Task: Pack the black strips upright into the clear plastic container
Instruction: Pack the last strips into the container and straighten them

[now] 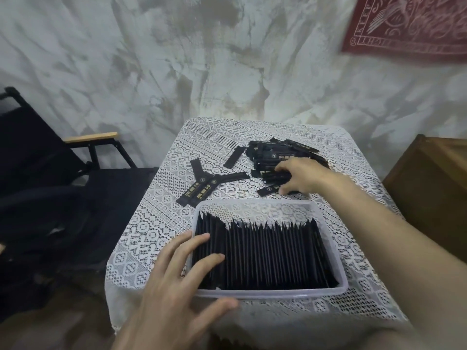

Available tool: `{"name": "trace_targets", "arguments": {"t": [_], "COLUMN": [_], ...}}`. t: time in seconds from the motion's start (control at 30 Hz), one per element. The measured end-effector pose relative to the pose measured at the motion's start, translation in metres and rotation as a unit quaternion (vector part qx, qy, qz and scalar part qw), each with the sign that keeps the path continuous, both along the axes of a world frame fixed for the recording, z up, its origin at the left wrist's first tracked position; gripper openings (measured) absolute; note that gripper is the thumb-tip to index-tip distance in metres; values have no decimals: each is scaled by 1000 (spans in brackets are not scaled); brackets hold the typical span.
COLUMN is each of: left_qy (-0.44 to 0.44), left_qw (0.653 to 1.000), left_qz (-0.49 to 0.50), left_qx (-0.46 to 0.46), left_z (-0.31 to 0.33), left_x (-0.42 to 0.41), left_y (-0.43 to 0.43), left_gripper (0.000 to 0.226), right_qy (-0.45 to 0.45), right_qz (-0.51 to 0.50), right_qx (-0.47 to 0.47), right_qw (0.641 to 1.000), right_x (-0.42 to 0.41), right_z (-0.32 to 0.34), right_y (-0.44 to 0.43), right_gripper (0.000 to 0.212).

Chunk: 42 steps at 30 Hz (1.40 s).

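A clear plastic container point(333, 253) sits on the near part of the table, packed with many black strips point(262, 256) standing upright in a row. My left hand point(177, 281) lies spread over its left rim, straight fingers touching the leftmost strips, thumb along the front wall. Behind the container is a loose pile of black strips point(275, 154) with gold print. My right hand point(300, 176) reaches into that pile, its fingers curled around a few strips. Three more strips point(207, 188) lie fanned out to the left of the pile.
A white lace cloth point(151, 218) covers the small table. A black folding chair point(50, 173) with a wooden armrest stands to the left. A brown wooden cabinet point(434, 188) is on the right. A marbled wall rises behind, with a red cloth point(409, 26) hanging top right.
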<state>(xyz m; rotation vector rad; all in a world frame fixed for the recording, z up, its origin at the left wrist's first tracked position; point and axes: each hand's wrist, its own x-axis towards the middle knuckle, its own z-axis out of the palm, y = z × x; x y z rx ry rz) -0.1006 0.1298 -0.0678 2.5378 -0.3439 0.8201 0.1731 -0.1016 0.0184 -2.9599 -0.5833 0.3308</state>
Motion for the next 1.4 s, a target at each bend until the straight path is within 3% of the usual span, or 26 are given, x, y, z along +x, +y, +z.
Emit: {"name": "trace_targets", "arguments": {"t": [0.1,0.27,0.57,0.77,0.9,1.07,1.4], "left_qy": [-3,3,8,12,22,30,26], "left_qw": [1000,1000,1000,1000,1000,1000,1000], "left_qz": [-1,1,0,3,3,4,5], "left_qx": [1,4,-1,0,-8,-4,-9], "left_z": [0,-2,-1,-1,2,2,3], "left_x": [1,2,1,0,-2,-4,-3], "left_y": [0,0,0,1,-2,0,-2], "left_gripper": [58,58,58,59,59,59,57], "right_qy": [-17,-70,-155,-71,-15,30,42], "right_qz": [6,24,42,50,42,11,10], "right_qx": [-3,20,48,58,45,83,72], "right_qw": [1000,997,986,995,998,996,997], "right_x": [8,9,-3,-21,-27,-20,-16], "right_z": [-8,-12,-6,25,8,-4,-8], "right_y": [0,0,4,1,3,-6,-7], "right_gripper": [73,40,30,38,43,35,33]}}
